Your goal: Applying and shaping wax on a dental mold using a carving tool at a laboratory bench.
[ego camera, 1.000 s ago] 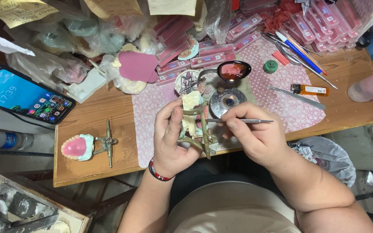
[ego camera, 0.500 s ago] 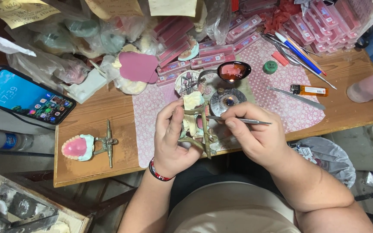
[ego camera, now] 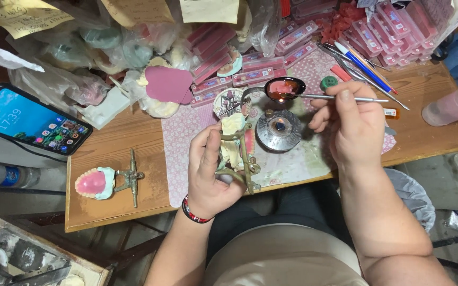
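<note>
Both hands were closed on things. Gripped in the left hand (ego camera: 211, 172) was a brass articulator (ego camera: 238, 153) with its plaster cast, held upright above the near edge of the wooden table (ego camera: 123, 169). Up and to its right, the right hand (ego camera: 352, 124) pinched a thin metal tool (ego camera: 340, 98), its tip in the spoon (ego camera: 283, 88) above the small round burner (ego camera: 278, 130).

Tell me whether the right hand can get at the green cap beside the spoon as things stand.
Probably yes. The right hand sits close to the green cap, nothing lying between, though its fingers already hold a thin metal tool.
</note>
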